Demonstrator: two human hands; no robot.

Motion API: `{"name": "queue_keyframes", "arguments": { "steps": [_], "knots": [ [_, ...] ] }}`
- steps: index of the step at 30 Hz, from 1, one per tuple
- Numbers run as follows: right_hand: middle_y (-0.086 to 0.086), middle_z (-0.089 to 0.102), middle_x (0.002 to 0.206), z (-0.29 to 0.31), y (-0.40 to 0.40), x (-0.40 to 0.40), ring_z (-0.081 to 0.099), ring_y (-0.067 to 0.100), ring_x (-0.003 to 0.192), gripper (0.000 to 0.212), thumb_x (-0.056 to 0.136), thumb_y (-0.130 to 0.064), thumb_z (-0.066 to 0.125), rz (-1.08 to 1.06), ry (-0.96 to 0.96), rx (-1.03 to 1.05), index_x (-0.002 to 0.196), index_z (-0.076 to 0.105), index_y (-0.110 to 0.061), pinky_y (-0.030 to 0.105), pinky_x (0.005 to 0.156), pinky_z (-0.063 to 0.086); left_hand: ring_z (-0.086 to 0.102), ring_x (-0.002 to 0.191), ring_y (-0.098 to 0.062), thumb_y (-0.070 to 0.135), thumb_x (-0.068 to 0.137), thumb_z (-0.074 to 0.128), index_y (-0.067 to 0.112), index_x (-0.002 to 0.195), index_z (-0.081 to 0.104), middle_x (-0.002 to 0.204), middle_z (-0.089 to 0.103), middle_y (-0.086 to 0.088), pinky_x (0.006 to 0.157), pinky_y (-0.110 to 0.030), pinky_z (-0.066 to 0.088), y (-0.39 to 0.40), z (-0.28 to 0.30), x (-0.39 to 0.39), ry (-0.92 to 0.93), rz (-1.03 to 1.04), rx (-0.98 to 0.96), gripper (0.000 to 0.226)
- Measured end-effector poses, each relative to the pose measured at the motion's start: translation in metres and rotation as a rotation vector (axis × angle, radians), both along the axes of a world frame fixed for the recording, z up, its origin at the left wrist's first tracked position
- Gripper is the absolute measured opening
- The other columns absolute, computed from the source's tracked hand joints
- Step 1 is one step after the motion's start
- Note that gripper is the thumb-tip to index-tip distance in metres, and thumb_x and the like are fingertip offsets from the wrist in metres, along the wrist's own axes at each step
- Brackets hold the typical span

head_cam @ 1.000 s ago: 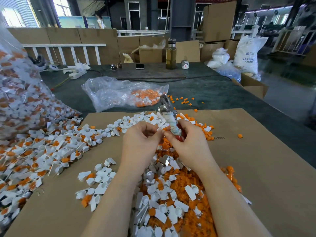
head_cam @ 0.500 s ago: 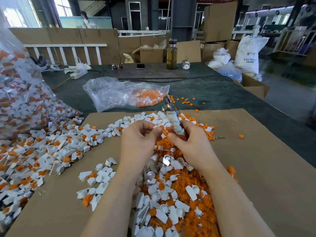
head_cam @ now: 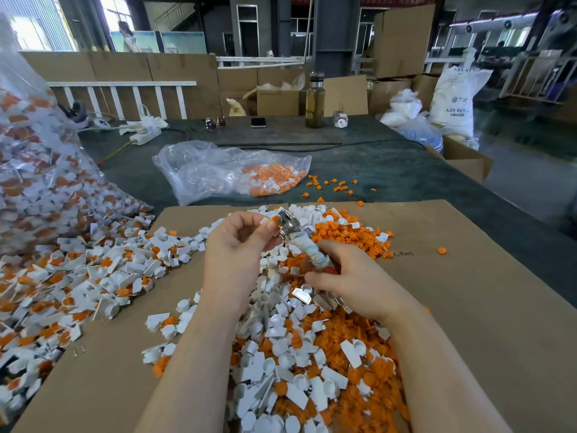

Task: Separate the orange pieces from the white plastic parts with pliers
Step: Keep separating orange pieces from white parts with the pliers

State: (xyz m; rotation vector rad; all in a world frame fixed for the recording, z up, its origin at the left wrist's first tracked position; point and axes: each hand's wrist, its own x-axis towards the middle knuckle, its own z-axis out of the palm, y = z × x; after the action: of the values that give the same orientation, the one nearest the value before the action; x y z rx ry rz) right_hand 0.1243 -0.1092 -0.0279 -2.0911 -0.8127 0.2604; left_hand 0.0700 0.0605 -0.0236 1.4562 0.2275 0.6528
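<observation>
Pliers with cloth-wrapped handles and a shiny metal head (head_cam: 299, 242), upright half a second ago with the head pointing toward the far edge of the surface, now tipped over toward the left, head brought level with the left hand's fingertips. Right hand (head_cam: 346, 276) clamped round the wrapped handles, fingers curled under, a red end of the grip just showing beside them. Left hand (head_cam: 240, 245) lifted slightly and turned, thumb and forefinger pinching a small white plastic part with an orange insert (head_cam: 271, 220), held right against the plier head. Whether the jaws have bitten on the orange piece: cannot tell, too small and partly hidden by fingertips.

Meaning for the task, as a judgement: tool and part now brought together, so the pull-apart of this one piece about to happen or under way, not finished.

Below the hands, on the brown cardboard sheet (head_cam: 468, 307), a mixed heap of separated white parts and loose orange pieces (head_cam: 296, 364); toward the left edge, a spread of still-assembled parts (head_cam: 78, 276) spilling from a big clear bag (head_cam: 37, 170).
</observation>
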Motion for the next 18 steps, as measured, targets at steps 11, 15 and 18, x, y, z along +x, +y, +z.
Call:
{"name": "queue_keyframes", "arguments": {
  "steps": [11,15,18],
  "knots": [
    [-0.011,0.063,0.078,-0.0064,0.0059,-0.0015,0.059,0.008,0.069,0.013,0.092,-0.018,0.060,-0.042,-0.080,-0.014,0.089,0.064,-0.030,0.027,0.058,0.047,0.069,0.067,-0.008,0.003,0.090,0.067,0.012,0.084,0.068,0.071,0.071,0.005,0.067,-0.017,0.054,0.0006,-0.0029,0.0022,-0.002,0.001,0.023,0.011],
    [-0.011,0.062,0.074,-0.0089,0.0073,0.0003,0.058,0.010,0.065,0.013,0.092,-0.019,0.058,-0.069,-0.125,-0.049,0.088,0.064,-0.029,0.030,0.056,0.046,0.067,0.065,-0.006,0.003,0.091,0.066,0.011,0.084,0.067,0.069,0.070,0.007,0.066,-0.015,0.053,-0.0003,-0.0027,0.0017,-0.007,-0.009,0.026,0.011],
    [-0.007,0.061,0.075,-0.0101,0.0077,0.0011,0.056,0.010,0.063,0.007,0.092,-0.023,0.058,-0.075,-0.149,-0.077,0.093,0.065,-0.024,0.033,0.057,0.046,0.068,0.063,-0.005,0.002,0.090,0.066,0.010,0.084,0.067,0.067,0.071,0.007,0.065,-0.015,0.054,0.0011,-0.0014,0.0010,0.022,-0.035,-0.023,0.010]
  ]
}}
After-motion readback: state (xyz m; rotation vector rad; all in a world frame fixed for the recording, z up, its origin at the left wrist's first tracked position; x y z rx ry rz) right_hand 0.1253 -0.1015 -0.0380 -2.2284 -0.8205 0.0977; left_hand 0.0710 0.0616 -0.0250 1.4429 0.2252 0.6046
